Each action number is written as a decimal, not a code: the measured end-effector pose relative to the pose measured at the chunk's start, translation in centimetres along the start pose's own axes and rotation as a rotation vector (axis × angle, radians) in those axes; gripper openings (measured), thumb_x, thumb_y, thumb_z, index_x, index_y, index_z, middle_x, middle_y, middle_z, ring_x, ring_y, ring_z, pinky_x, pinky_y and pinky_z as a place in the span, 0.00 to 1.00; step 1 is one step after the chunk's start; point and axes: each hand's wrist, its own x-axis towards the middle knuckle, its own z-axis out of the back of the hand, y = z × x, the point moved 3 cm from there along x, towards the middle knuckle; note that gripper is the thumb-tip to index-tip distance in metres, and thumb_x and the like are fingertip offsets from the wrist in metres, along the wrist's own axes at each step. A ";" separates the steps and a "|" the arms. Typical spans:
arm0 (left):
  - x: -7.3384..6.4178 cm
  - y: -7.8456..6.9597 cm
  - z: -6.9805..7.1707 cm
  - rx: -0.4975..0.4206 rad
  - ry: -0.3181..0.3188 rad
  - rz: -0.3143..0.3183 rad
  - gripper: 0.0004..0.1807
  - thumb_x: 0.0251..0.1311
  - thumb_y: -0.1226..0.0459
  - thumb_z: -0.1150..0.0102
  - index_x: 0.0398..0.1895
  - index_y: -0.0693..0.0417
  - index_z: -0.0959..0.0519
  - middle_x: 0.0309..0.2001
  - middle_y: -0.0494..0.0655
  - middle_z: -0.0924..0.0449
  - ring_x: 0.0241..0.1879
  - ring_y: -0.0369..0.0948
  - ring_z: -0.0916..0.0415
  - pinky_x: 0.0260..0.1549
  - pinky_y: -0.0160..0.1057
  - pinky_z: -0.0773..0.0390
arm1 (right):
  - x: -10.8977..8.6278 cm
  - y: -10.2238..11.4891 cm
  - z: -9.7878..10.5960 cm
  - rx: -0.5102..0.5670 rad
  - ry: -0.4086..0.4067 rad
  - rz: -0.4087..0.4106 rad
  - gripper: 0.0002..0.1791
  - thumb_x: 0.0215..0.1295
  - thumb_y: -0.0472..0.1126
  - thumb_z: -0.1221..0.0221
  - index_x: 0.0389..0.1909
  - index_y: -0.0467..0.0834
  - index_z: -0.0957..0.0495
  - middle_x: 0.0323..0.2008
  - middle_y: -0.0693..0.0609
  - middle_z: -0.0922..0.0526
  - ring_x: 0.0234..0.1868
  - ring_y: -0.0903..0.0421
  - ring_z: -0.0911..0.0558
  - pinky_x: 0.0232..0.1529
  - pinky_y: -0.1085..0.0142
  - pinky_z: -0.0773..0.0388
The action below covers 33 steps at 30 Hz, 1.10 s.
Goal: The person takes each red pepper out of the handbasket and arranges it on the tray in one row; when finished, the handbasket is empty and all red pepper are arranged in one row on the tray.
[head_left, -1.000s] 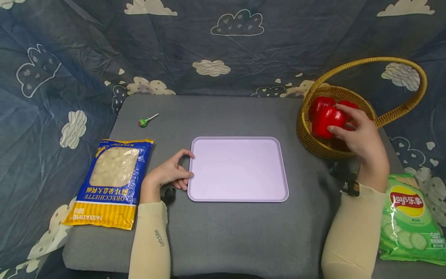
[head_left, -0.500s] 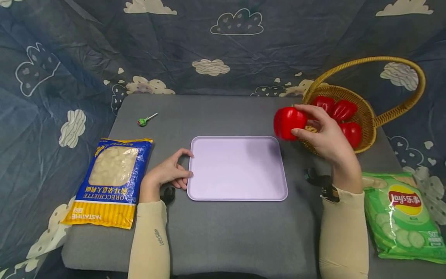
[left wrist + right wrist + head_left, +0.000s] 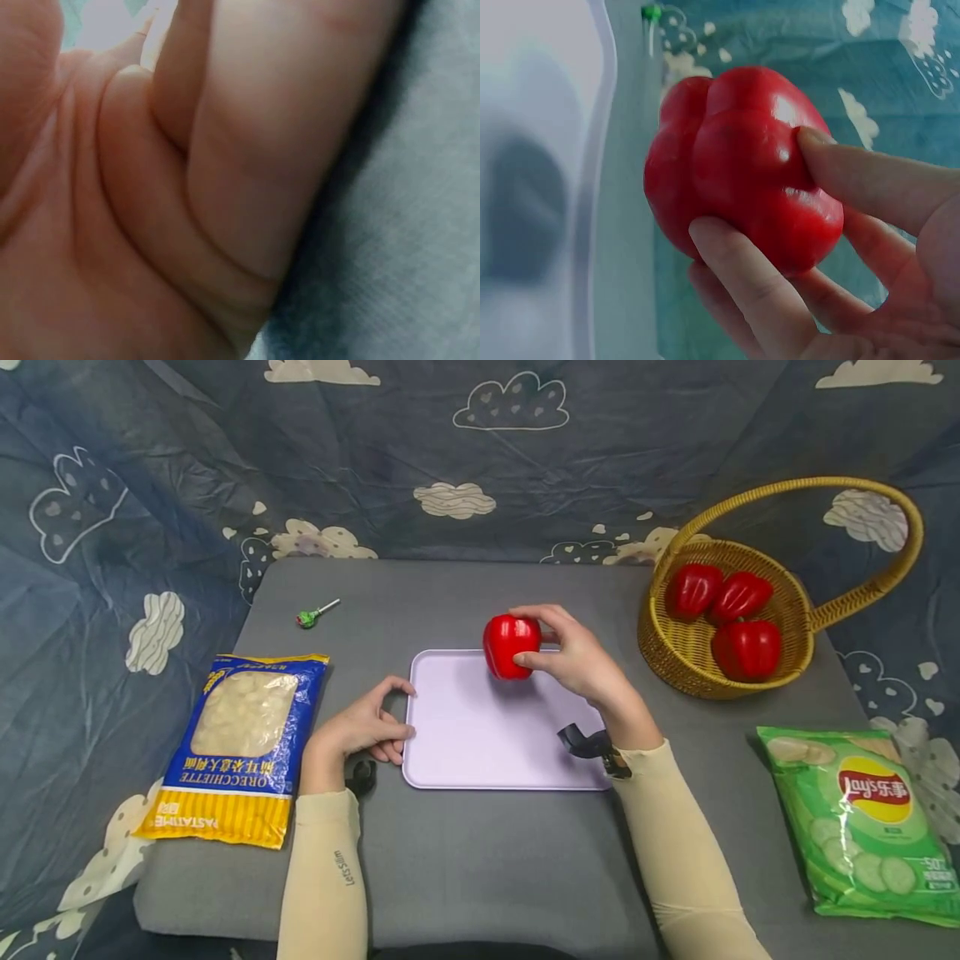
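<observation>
Right hand point(image 3: 581, 664) holds a red pepper point(image 3: 512, 645) over the far edge of the purple tray point(image 3: 480, 752). Left hand point(image 3: 360, 732) curls around the tray's left edge on the desk point(image 3: 487, 860).

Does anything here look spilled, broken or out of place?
Nothing is spilled or damaged. The one stray item is a small green lollipop lying alone near the mat's far left corner. The right hand holds a red pepper over the lilac tray; three peppers sit neatly in the basket.

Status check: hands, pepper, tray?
Right hand grips red pepper above tray's far edge. Left hand holds tray's left rim. Three peppers in basket. Tray surface bare.
</observation>
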 end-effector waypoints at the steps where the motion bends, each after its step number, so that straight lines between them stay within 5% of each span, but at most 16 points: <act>1: 0.0 0.0 0.0 0.001 -0.003 -0.002 0.37 0.67 0.67 0.33 0.74 0.46 0.41 0.22 0.46 0.16 0.20 0.40 0.14 0.21 0.37 0.15 | 0.3 0.2 -0.6 0.008 0.008 0.001 0.33 0.67 0.37 0.31 0.73 0.52 0.26 0.74 0.47 0.30 0.72 0.37 0.27 0.64 0.39 0.20; 18: -0.3 -0.1 -0.2 0.021 -0.029 0.028 0.36 0.69 0.64 0.32 0.73 0.41 0.41 0.26 0.49 0.14 0.23 0.44 0.12 0.26 0.37 0.13 | 3.1 0.3 -7.6 0.082 0.067 -0.035 0.33 0.65 0.36 0.31 0.71 0.54 0.24 0.74 0.46 0.30 0.70 0.37 0.25 0.64 0.43 0.18; 33: -0.3 -0.1 -0.2 0.046 -0.025 0.019 0.36 0.69 0.62 0.33 0.74 0.45 0.42 0.27 0.49 0.13 0.24 0.44 0.12 0.27 0.37 0.13 | 4.0 0.8 -11.0 0.009 0.061 -0.024 0.32 0.65 0.36 0.31 0.70 0.53 0.24 0.70 0.44 0.26 0.68 0.40 0.23 0.71 0.41 0.25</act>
